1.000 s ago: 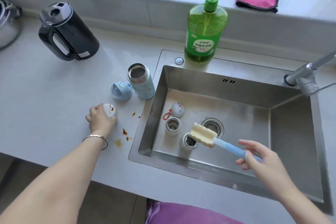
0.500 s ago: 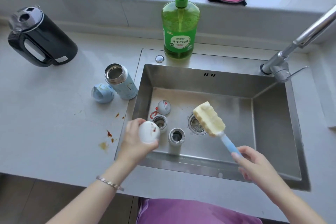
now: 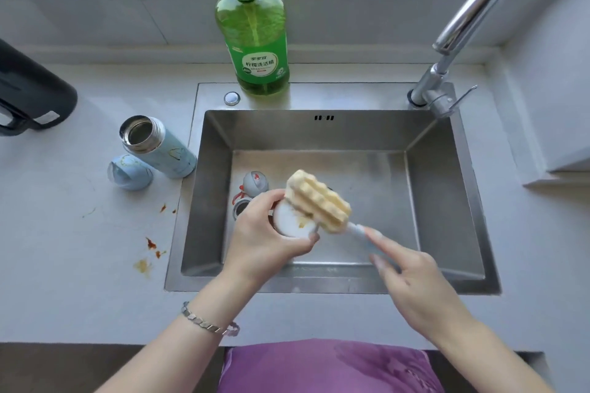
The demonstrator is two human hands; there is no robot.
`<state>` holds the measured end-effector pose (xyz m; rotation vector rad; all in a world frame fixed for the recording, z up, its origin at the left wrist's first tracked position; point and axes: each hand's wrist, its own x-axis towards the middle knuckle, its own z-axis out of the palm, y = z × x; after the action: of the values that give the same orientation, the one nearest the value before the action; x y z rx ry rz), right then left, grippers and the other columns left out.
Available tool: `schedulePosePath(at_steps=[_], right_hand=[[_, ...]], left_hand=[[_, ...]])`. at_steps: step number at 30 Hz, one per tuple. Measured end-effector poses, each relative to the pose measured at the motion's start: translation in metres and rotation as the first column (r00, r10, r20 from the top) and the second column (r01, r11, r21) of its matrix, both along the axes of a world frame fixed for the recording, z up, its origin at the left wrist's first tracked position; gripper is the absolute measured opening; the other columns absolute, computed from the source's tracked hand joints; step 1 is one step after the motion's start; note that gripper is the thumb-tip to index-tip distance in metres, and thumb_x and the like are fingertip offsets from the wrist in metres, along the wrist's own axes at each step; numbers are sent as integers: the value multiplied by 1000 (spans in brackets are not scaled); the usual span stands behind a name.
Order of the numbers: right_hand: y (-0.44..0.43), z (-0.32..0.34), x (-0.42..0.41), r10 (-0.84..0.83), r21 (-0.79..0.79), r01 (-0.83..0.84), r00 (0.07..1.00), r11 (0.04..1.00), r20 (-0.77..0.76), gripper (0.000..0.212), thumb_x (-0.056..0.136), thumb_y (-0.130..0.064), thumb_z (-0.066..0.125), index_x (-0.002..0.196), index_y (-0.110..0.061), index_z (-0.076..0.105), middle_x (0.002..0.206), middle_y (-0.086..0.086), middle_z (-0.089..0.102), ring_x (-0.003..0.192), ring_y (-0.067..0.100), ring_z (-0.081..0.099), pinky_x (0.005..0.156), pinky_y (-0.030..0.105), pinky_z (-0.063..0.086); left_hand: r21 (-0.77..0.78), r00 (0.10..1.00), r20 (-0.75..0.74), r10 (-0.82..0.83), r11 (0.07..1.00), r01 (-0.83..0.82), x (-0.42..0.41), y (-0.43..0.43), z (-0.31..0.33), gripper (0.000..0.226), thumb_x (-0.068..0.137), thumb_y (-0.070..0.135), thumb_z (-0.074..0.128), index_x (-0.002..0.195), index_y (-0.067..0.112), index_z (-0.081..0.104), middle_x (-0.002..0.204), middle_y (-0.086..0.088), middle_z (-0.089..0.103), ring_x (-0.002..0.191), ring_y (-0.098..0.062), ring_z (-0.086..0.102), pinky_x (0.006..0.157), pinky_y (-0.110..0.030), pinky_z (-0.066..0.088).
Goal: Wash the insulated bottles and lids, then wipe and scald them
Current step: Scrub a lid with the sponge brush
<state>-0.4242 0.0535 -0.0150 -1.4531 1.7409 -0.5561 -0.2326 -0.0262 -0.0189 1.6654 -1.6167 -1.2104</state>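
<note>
While the left hand (image 3: 265,238) gripped a white lid (image 3: 289,225), the right hand (image 3: 415,284) held a sponge brush (image 3: 319,201) against it.
Under the grip, the sink (image 3: 442,201) held a grey lid (image 3: 255,181); leftward stood an uncapped blue bottle (image 3: 167,151).

Sink (image 3: 444,201) floor bare on the right below the faucet (image 3: 472,17); grey lid (image 3: 255,181) and small bottle (image 3: 239,206) crowd the left
</note>
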Motion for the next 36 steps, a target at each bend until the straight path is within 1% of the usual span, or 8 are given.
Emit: schedulePosePath(at_steps=[5,9,13,19,25,28,32,36], right_hand=[[9,6,9,114,-31,-113,993,993,32,41,89,-38,43,117,-68,42,95,6,71,76,18,63,68,35,47],[5,-2,2,-13,-21,14,1000,1000,21,44,92,-14,52,121,-48,55,52,-12,52,45,5,41,46,19,26],[14,8,11,69,-35,-70,997,997,-15,42,87,-38,42,123,-58,39,67,-11,62,54,2,44,53,22,34],[16,9,7,2,31,-2,1000,1000,-17,49,91,-8,52,128,-41,50,55,-7,51,47,6,43,46,20,25],[18,5,-16,-16,182,42,990,982,-142,37,95,-25,47,126,-45,50,47,-9,52,47,10,46,51,30,33],[19,7,-19,-152,161,156,988,975,-36,36,96,-25,45,126,-45,48,91,19,68,84,28,63,80,41,46],[9,13,-9,-189,121,171,970,978,154,41,92,-2,47,108,-38,55,81,2,61,68,6,57,63,18,47],[0,18,3,-75,116,54,980,992,182,47,85,7,44,95,-39,49,91,-5,60,68,2,49,59,10,38]], left_hand=[[23,999,-36,33,999,-32,2,-6,5,54,40,27,79,87,40,58,91,17,65,82,8,58,74,-7,44],[-59,1000,1,-14,998,14,1,-6,8,50,44,28,79,86,43,56,89,15,64,80,1,59,70,-10,47],[-54,1000,-14,-12,998,11,7,-6,9,57,42,24,82,90,40,57,89,20,63,80,5,58,71,-5,43],[-70,1000,-8,-5,998,4,11,-2,13,61,49,12,90,99,29,60,98,16,62,86,1,59,71,-6,45],[86,988,-127,89,993,-78,18,4,13,62,41,28,86,95,34,55,101,7,64,88,-3,62,74,-13,49],[289,924,-285,255,942,-171,20,4,9,71,32,36,79,99,26,58,98,4,66,83,-2,64,71,-15,50],[509,768,-509,387,856,-94,18,6,12,77,49,13,76,122,3,54,94,-5,65,73,-4,64,63,-11,49],[590,669,-579,465,806,-49,16,5,17,83,54,16,75,131,12,44,106,-7,58,87,-14,59,76,-26,55]])
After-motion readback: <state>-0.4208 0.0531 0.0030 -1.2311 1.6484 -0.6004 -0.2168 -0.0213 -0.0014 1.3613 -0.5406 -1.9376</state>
